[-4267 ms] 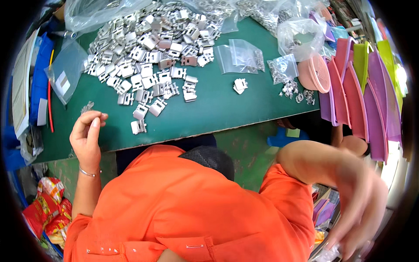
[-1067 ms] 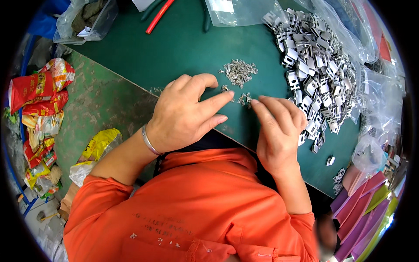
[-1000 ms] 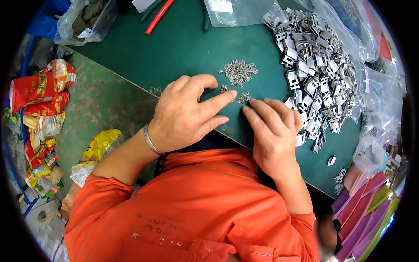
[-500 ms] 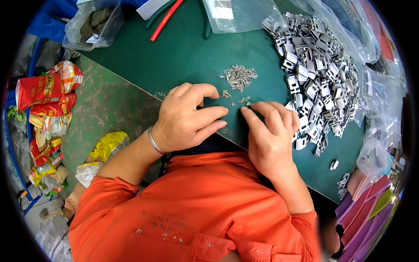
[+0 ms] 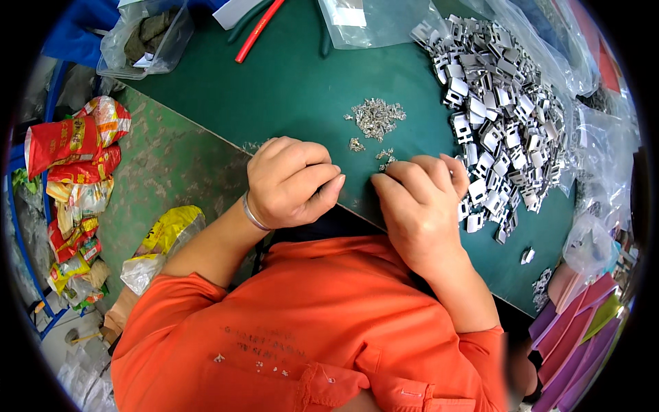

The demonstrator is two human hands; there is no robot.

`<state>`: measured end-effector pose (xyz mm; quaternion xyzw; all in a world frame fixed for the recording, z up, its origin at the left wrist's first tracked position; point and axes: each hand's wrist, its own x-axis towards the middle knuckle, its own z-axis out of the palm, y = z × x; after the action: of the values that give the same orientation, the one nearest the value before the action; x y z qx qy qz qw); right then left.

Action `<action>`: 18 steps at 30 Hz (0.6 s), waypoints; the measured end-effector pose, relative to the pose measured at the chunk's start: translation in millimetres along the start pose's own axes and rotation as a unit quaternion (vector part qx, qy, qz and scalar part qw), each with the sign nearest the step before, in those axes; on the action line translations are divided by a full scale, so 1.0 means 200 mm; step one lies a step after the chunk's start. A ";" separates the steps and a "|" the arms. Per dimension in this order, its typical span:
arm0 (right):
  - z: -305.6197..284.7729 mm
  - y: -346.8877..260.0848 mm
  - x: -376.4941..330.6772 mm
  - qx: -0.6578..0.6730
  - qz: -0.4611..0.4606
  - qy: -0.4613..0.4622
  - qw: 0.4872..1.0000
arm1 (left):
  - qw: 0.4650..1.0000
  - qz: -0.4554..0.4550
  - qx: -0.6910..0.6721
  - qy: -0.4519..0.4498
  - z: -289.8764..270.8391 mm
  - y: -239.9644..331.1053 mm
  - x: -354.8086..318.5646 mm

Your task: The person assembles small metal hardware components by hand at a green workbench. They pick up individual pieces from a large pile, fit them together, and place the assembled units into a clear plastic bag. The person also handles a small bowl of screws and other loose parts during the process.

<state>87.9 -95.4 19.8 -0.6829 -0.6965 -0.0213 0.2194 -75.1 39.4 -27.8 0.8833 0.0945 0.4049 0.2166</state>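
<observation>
My left hand (image 5: 292, 184) is closed at the edge of the green table, its thumb tip against the curled fingers; whatever is in the pinch is too small or hidden. My right hand (image 5: 420, 206) rests over the table edge with its fingers curled downward, and their tips are mostly hidden. Just beyond its fingertips lie a few tiny metal pieces (image 5: 386, 155). A smaller cluster of the same pieces (image 5: 356, 145) sits between the hands, and farther back is a larger heap of tiny shiny metal pieces (image 5: 377, 119).
A big pile of bent metal clips (image 5: 504, 117) covers the table's right side, with one loose clip (image 5: 527, 256) nearer me. Plastic bags (image 5: 377, 22), a red-handled tool (image 5: 259, 31) and a clear tub (image 5: 147, 41) lie at the back. Colourful packets (image 5: 68, 147) hang at left.
My left hand has drawn slightly back to the left, its spread fingers now curled closed. My right hand has shifted a little left. The tiny pieces between the hands are no longer visible.
</observation>
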 end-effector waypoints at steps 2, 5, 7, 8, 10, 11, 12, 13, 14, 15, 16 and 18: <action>-0.07 0.02 -0.02 0.031 0.022 0.011 0.999 | 1.000 0.003 0.000 0.013 0.01 0.00 -0.01; -0.12 0.08 -0.09 0.024 0.056 0.057 0.996 | 0.999 0.007 0.002 0.035 0.02 -0.01 0.00; -0.13 0.09 -0.13 0.015 0.067 0.049 0.996 | 0.999 0.007 0.004 0.039 0.02 0.00 -0.01; -0.13 0.08 -0.13 0.019 0.069 0.042 0.997 | 1.000 0.009 -0.001 0.023 0.01 0.00 -0.02; -0.12 0.06 -0.11 0.032 0.054 0.034 0.997 | 1.000 0.009 0.000 0.030 0.02 0.00 -0.02; -0.10 0.05 -0.09 0.040 0.048 0.032 0.998 | 0.999 0.011 0.002 0.033 0.02 -0.01 -0.02; -0.08 0.04 -0.07 0.045 0.039 0.035 0.998 | 0.999 0.010 0.004 0.039 0.02 -0.01 -0.02; -0.06 0.03 -0.06 0.051 0.030 0.038 0.998 | 0.999 0.010 0.006 0.045 0.03 -0.01 -0.02; -0.05 0.03 -0.04 0.049 0.025 0.036 0.998 | 0.999 0.009 0.009 0.051 0.03 -0.01 -0.02; -0.04 0.03 -0.03 0.047 0.020 0.033 0.998 | 0.999 0.011 0.009 0.052 0.02 -0.01 -0.02; -0.03 0.03 -0.01 0.045 0.015 0.031 0.998 | 0.998 0.013 0.008 0.053 0.02 -0.01 -0.02; -0.02 0.02 0.00 0.047 0.016 0.025 0.998 | 0.998 0.015 0.008 0.056 0.03 -0.01 -0.02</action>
<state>93.8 -97.2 21.8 -0.6822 -0.6800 -0.0014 0.2688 -73.7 39.1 -34.6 0.8624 0.0965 0.4558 0.1980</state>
